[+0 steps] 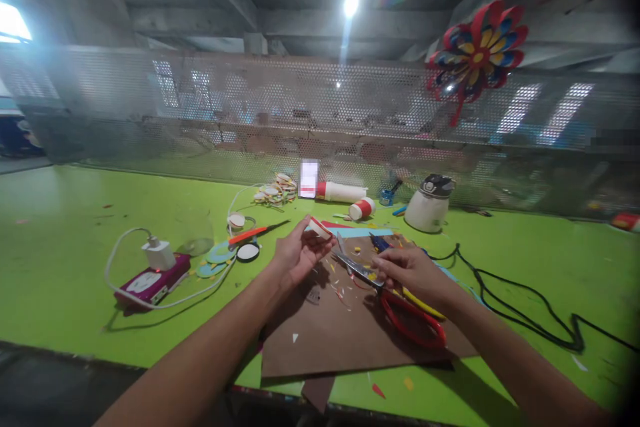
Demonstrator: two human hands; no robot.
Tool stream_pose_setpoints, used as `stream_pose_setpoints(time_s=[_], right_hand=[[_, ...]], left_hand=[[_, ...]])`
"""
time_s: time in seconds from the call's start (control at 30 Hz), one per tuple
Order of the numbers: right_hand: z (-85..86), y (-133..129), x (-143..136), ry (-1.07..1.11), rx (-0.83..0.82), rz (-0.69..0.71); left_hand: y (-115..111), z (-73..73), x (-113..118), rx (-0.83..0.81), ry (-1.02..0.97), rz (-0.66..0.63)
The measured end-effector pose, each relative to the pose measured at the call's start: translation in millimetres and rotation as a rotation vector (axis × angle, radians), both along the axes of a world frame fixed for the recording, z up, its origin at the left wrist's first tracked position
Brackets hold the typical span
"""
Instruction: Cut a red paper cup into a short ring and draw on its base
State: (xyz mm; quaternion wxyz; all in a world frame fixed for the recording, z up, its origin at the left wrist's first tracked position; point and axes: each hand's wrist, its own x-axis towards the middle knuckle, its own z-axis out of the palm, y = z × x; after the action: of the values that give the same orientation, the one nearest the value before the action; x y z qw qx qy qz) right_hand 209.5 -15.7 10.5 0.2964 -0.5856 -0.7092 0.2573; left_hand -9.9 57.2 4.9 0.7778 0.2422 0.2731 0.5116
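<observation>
In my left hand [297, 252] is a shallow cut piece of paper cup [320, 228], white with a red edge, held between thumb and fingers. My right hand [413, 273] is closed, fingertips pinched together just over the scissors; what they hold, if anything, is too small to make out. The red-handled scissors [417, 330] lie on a brown board [320, 347], blades pointing toward my left hand. A yellow-handled tool [423, 305] is partly hidden behind my right hand. Small paper scraps [340, 293] are scattered on the board.
A purple power strip [150, 283] with a white charger stands at left, its cable looping over the green table [65, 267]. Behind are a heap of cup pieces [275, 191], a phone [309, 180], paper cups [361, 209] and a white kettle [427, 207]. A black cord [525, 290] runs right.
</observation>
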Motion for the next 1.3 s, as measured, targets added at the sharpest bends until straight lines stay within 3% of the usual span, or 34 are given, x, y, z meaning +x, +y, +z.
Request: stream_pose_setpoints(time_s=[0.17, 0.3, 0.4, 0.9, 1.07, 1.2, 1.3], right_hand=[[9.1, -5.7, 20.7, -0.301, 0.025, 0.083], [6.1, -13.8, 31.6, -0.638, -0.011, 0.143], [2.0, -17.9, 32.5, -0.758, -0.046, 0.142], [-15.7, -12.9, 30.0, -0.772, 0.014, 0.074], [-28.2, -13.8, 35.8, -0.714, -0.017, 0.041], [-35.8, -13.2, 39.7, -0.693, 0.022, 0.029], [-39.4, -12.4, 41.8, -0.663, 0.028, 0.032]], left_hand=[[1.5, 0.1, 1.3, 0.005, -0.02, 0.076], [7.4, -3.6, 0.4, 0.013, -0.049, 0.126], [10.1, -4.5, -2.1, 0.019, -0.065, 0.144], [6.7, -4.7, -3.3, 0.18, 0.001, 0.089], [3.3, -4.8, -0.8, 0.363, 0.099, 0.201], [5.0, -9.7, 0.5, 0.545, 0.314, 0.349], [5.3, -13.9, 1.2, 0.608, 0.391, 0.376]])
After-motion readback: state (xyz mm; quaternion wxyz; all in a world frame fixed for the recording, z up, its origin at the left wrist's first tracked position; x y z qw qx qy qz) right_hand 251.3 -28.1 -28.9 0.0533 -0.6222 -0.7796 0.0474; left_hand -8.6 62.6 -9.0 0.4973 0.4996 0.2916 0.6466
